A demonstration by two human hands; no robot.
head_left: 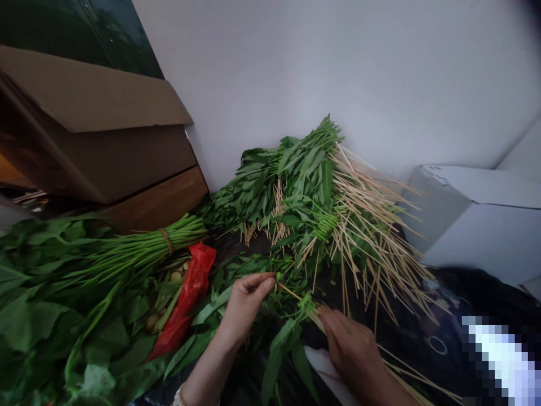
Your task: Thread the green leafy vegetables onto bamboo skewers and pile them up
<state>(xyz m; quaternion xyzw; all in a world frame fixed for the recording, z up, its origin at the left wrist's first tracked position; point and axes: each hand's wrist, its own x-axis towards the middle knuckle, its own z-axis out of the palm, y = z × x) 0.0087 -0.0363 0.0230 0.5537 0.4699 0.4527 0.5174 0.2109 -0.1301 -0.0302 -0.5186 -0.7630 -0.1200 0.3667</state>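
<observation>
My left hand point(246, 301) pinches a green leaf stalk point(279, 277) at the tip of a thin bamboo skewer point(296, 294). My right hand point(353, 347) is closed round the other end of that skewer, which has folded greens point(307, 303) threaded on it. Long loose leaves point(279, 349) hang below between the two hands. Just behind the hands lies a big heap of skewered greens point(304, 192) with their bare sticks point(372, 237) fanning out to the right.
A tied bunch of long green stems point(139, 251) and a red plastic bag point(188, 296) lie at the left among large leaves point(38, 316). A cardboard box point(97, 129) stands at the back left, a white box point(477, 220) at the right, the wall behind.
</observation>
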